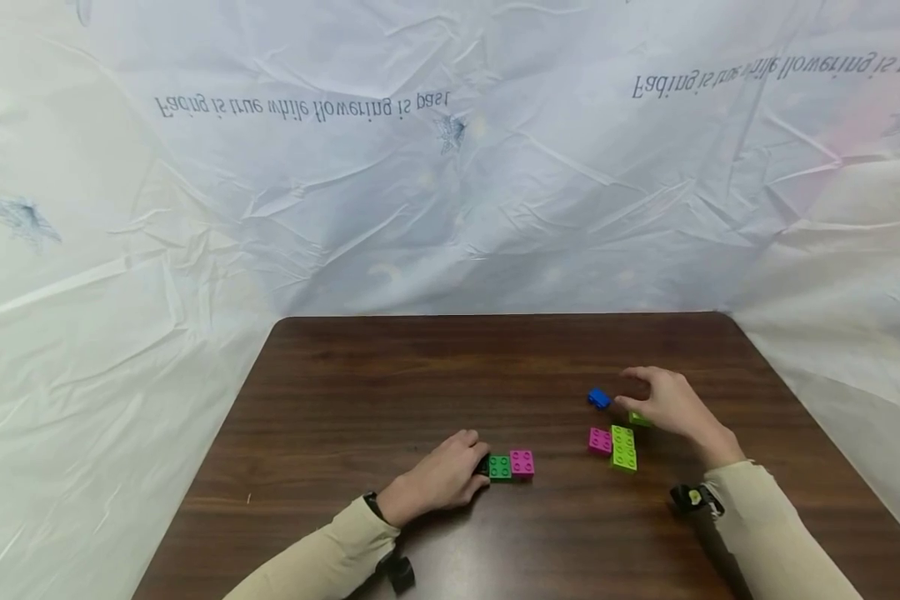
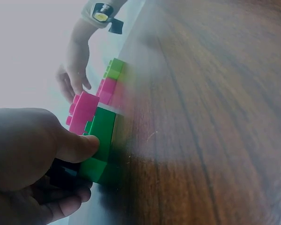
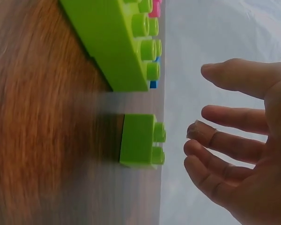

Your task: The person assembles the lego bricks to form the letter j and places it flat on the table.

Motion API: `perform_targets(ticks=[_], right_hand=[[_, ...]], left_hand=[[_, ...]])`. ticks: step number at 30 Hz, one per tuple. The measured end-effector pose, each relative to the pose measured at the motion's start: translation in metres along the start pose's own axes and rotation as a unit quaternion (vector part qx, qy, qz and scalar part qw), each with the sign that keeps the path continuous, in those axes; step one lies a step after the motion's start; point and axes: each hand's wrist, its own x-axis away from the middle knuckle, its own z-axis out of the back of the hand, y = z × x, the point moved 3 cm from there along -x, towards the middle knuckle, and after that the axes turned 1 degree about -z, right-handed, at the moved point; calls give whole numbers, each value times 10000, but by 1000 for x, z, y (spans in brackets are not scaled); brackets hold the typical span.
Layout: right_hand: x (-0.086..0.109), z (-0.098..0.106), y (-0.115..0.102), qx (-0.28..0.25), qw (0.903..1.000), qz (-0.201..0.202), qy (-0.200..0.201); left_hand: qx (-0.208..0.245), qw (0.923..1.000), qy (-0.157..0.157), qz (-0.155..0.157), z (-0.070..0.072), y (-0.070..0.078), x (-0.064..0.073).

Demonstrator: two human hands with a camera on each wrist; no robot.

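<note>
My left hand [image 1: 444, 473] grips a group of toy building bricks on the table: a black brick [image 1: 483, 465] under the fingers, a dark green brick [image 1: 499, 467] beside it and a pink brick [image 1: 522, 463] at the right end. In the left wrist view the thumb presses the side of the green bricks [image 2: 103, 131], while the fingers curl behind. Over at the right, my right hand [image 1: 671, 402] hovers with spread fingers above a small lime green brick [image 3: 138, 139]. It touches nothing in the right wrist view. Left of that hand lies a blue brick [image 1: 598, 398].
A long lime green brick [image 1: 623, 448] lies against a second pink brick [image 1: 600, 441], nearer me than the right hand. The brown wooden table [image 1: 345, 375] meets a draped white sheet [image 1: 480, 167] at its back and sides.
</note>
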Motion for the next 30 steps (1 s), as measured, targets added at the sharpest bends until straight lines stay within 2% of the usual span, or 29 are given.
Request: perform_targets(ticks=[11,20,30], right_hand=[[1,-5,9,97,9989,158,-438],[2,-12,10,240,9967,-103,-770],[1,-12,7,520,9933,-144,-1020]], left_hand=[[53,10000,48,8,0,-2,0],[73,9998,174,-54,1,-1,1],[126,9999,105,0,2,-1,1]])
